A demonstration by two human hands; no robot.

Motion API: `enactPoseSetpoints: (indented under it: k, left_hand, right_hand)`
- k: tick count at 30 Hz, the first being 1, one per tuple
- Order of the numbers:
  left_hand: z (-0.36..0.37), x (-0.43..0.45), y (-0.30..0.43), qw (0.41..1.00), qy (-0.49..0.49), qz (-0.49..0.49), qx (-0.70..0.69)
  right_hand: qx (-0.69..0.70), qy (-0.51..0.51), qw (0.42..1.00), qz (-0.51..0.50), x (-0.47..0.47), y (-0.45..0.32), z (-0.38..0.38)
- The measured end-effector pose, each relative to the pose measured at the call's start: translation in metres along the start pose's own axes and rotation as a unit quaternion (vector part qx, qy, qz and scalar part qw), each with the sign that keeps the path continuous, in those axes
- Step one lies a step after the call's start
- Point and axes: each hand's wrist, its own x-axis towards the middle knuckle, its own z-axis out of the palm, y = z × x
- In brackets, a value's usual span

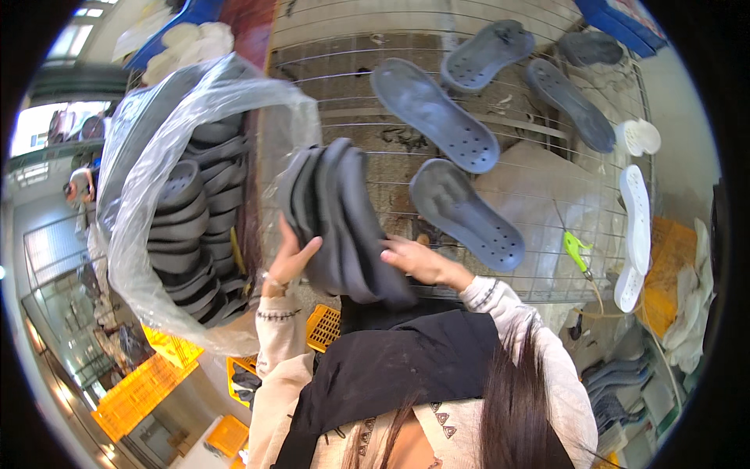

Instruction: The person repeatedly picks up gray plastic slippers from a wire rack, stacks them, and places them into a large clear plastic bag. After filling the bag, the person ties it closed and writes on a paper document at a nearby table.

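Between my hands is a stack of dark grey foam shoe soles (337,223), held on edge above the wire rack. My left hand (292,249) grips its left side, thumb across the near face. On the right side, the fingers of my right hand (413,258) press against the outermost sole, whose lower end is blurred. To the left, a clear plastic bag (135,252) stands open, with piled grey soles (179,228) inside. Two blue-grey perforated soles, an upper one (436,114) and a lower one (466,214), lie on the rack right of the stack.
More soles (571,105) lie farther right on the wire rack (351,99). A green air blow gun (575,252) hangs near white soles (634,223) at the right edge. Yellow crates (143,393) stand low on the left. A person (81,184) is in the far left background.
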Motion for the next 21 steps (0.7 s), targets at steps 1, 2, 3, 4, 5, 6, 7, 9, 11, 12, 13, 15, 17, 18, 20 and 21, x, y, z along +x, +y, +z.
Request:
enactPoseSetpoints:
  k: [1,2,3,4,5,6,7,9,11,12,13,15,17,18,20,21]
  left_hand:
    - [-0.002,0.007,-0.004,1.000,-0.019,0.015,-0.004]
    - [-0.002,0.012,-0.008,0.999,-0.038,0.030,-0.014]
    - [-0.002,0.021,-0.012,0.995,-0.062,0.055,-0.058]
    - [0.003,0.029,-0.018,0.996,-0.001,0.083,0.015]
    - [0.006,0.039,-0.025,0.995,0.004,0.043,0.088]
    - [0.012,0.050,-0.034,0.997,0.015,0.057,0.056]
    - [0.018,0.059,-0.044,0.997,0.025,0.069,0.025]
    - [0.021,0.072,-0.064,0.993,0.027,0.108,0.024]
    - [0.017,0.066,-0.077,0.989,0.056,0.133,-0.030]
    - [0.013,0.050,-0.079,0.989,0.039,0.125,-0.067]
    - [0.010,0.029,-0.078,0.987,0.023,0.116,-0.105]
    - [0.008,-0.020,-0.064,0.979,-0.008,0.098,-0.180]
    - [0.016,-0.051,-0.041,0.959,-0.037,0.068,-0.273]
    - [0.023,-0.061,-0.033,0.942,-0.045,0.043,-0.330]
    - [0.036,-0.065,-0.024,0.875,-0.054,-0.049,-0.479]
    - [0.043,-0.059,-0.024,0.872,-0.082,-0.034,-0.481]
  right_hand:
    - [0.038,0.024,0.999,-0.020,0.002,0.005,0.016]
    - [-0.059,0.097,0.993,0.011,0.006,0.011,0.030]
    - [-0.155,0.125,0.977,0.072,0.010,0.016,0.041]
    - [-0.125,0.180,0.969,0.113,0.013,0.019,0.051]
    - [-0.104,0.235,0.957,0.137,0.015,0.022,0.055]
    - [-0.091,0.236,0.965,0.070,0.018,0.021,0.060]
    - [-0.094,0.283,0.953,0.053,0.021,0.018,0.058]
    - [-0.138,0.243,0.956,-0.092,0.031,0.005,0.054]
    - [-0.239,0.229,0.933,-0.143,0.040,-0.013,0.044]
    - [-0.283,0.236,0.916,-0.158,0.044,-0.021,0.036]
    - [-0.328,0.250,0.881,-0.232,0.046,-0.029,0.028]
    - [-0.370,0.277,0.849,-0.255,0.049,-0.038,0.011]
    - [-0.134,0.195,0.956,-0.175,0.046,-0.043,0.005]
    - [0.069,0.106,0.987,-0.101,0.043,-0.044,0.009]
    - [0.184,0.046,0.982,0.003,0.033,-0.044,0.026]
    - [0.029,0.109,0.993,0.030,0.029,-0.043,0.041]
